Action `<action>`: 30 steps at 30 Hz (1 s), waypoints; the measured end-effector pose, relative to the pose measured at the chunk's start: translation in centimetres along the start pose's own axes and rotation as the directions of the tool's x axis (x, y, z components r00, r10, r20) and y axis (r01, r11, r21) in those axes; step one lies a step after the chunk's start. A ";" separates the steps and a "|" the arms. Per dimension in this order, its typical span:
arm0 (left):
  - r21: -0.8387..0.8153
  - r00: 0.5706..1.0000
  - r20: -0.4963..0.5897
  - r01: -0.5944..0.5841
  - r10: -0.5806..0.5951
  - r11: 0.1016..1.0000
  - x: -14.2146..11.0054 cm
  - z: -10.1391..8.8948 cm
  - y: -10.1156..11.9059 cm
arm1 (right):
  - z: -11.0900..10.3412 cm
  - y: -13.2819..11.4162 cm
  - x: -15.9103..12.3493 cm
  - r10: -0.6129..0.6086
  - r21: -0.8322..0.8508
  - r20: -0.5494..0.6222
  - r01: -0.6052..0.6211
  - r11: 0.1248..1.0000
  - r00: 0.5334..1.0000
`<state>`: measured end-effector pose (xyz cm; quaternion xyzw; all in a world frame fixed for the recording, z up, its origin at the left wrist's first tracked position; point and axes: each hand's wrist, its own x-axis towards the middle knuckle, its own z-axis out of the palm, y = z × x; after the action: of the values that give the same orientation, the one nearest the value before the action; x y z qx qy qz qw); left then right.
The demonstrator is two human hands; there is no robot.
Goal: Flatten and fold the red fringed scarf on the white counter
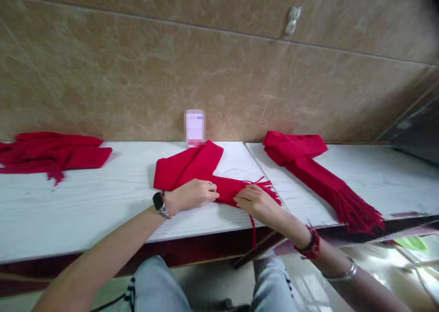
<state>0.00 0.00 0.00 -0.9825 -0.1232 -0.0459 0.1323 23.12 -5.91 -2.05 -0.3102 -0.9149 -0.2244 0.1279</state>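
Observation:
A red fringed scarf [192,166] lies folded on the white table [68,207] in front of me. My left hand [194,194] rests on its near edge, fingers curled and pressed onto the cloth. My right hand [255,201] pinches the scarf's fringed end just to the right, fingers closed on the fabric. A loose red thread hangs down over the table's front edge below that hand. I wear a dark watch on the left wrist and a red cord bracelet on the right.
Another red scarf [318,175] lies stretched out diagonally on the right table section, its fringe near the front edge. A pile of red scarves [51,154] sits at the far left. A small blurred card [195,128] leans against the brown tiled wall.

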 end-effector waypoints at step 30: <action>-0.604 0.996 0.084 0.080 -0.036 0.793 -1.2 -2.4 -1.7 | -0.1 -1.2 -1.1 0.056 0.348 0.065 -0.076 0.934 0.996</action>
<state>-1.72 0.69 2.64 -0.9698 -0.1363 -0.0534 -0.1952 23.20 -7.39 -2.73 -0.3190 -0.9324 -0.0451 0.1636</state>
